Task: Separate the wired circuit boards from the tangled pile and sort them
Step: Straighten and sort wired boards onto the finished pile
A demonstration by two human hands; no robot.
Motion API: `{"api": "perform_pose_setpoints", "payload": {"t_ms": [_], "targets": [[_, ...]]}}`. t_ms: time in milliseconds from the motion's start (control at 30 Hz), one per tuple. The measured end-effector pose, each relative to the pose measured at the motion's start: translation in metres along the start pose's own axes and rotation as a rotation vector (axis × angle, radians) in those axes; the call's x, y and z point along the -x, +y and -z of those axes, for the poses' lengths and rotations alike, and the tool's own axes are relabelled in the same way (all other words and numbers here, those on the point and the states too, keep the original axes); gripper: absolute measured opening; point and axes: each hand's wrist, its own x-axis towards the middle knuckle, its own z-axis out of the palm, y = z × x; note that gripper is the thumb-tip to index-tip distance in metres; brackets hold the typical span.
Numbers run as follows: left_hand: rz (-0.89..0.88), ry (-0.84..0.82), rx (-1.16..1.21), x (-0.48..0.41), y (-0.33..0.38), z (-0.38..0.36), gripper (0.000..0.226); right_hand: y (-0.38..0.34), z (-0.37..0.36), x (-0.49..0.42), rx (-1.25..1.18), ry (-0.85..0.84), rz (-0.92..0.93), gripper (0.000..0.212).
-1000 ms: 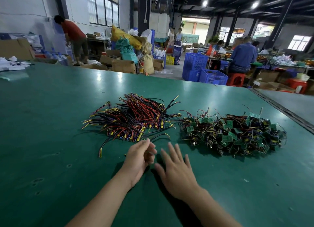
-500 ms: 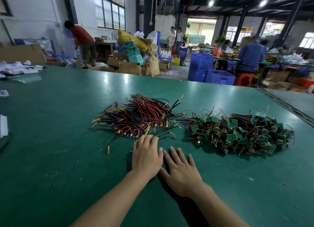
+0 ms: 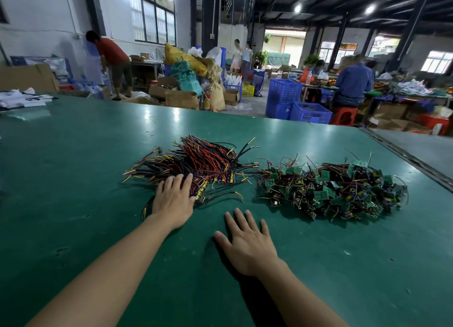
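Left grip (image 3: 172,199), fingers straight, presses the aligned wire bundle (image 3: 203,165), seemingly to steady it; right grip (image 3: 247,243) rests flat, holding nothing, on the counter (image 3: 73,179) near the tangled pile (image 3: 331,189).

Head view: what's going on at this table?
A person has both bare hands over a green table. The left hand lies flat on the near edge of the wire bundle. The right hand rests open on the table, holding nothing. The tangled pile of wired circuit boards sits to the right, untouched.

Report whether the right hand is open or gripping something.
Open: the right hand lies palm-down on the green table, fingers straight and spread, holding nothing.
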Motion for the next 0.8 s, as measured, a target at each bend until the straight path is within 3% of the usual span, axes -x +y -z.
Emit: {"api": "perform_pose_setpoints", "payload": {"t_ms": [167, 400, 533, 667, 800], "targets": [[-0.067, -0.127, -0.093, -0.017, -0.008, 0.017, 0.065, 0.001, 0.0, -0.002, -0.014, -0.001, -0.01, 0.076], [-0.191, -0.019, -0.338, -0.022, -0.025, 0.034, 0.046, 0.001, 0.004, -0.009, -0.027, 0.0, -0.045, 0.076], [-0.175, -0.016, -0.148, -0.022, -0.03, 0.042, 0.026, 0.001, 0.004, -0.009, -0.031, 0.011, -0.047, 0.076], [-0.146, 0.02, 0.032, -0.025, -0.031, 0.05, 0.023, 0.001, 0.004, -0.008, -0.028, 0.022, -0.044, 0.076], [-0.171, 0.114, -0.077, -0.023, -0.019, 0.052, 0.025, 0.001, 0.002, -0.007, -0.029, 0.044, -0.046, 0.075]]}}
